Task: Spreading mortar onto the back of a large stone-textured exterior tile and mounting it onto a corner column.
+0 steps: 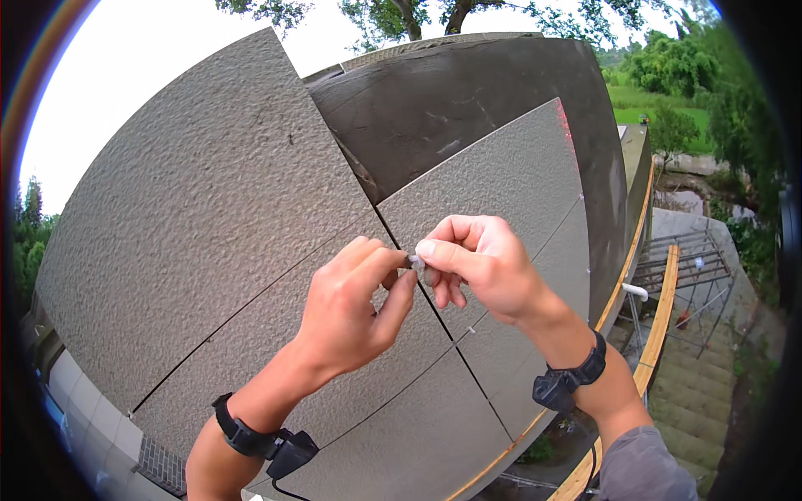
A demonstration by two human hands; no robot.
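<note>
My left hand (355,301) and my right hand (484,263) meet in front of a wall of rough grey panels. Both are closed in a pinch on a small whitish, partly see-through piece (418,267), perhaps plastic; the fingers cover much of it. Just behind the fingertips runs the dark joint (445,321) between the large left panel (209,192) and the upper right panel (501,179). Similar small white bits sit in the joints, one (472,330) below my right hand. Each wrist wears a black strap with a small box.
Bare dark wall (468,92) shows above the right panel. To the right, wooden planks (660,321) run along the wall, beside a metal scaffold frame (681,271). Far below lie steps (693,409). A white pipe end (636,291) juts out near the planks. Trees stand behind.
</note>
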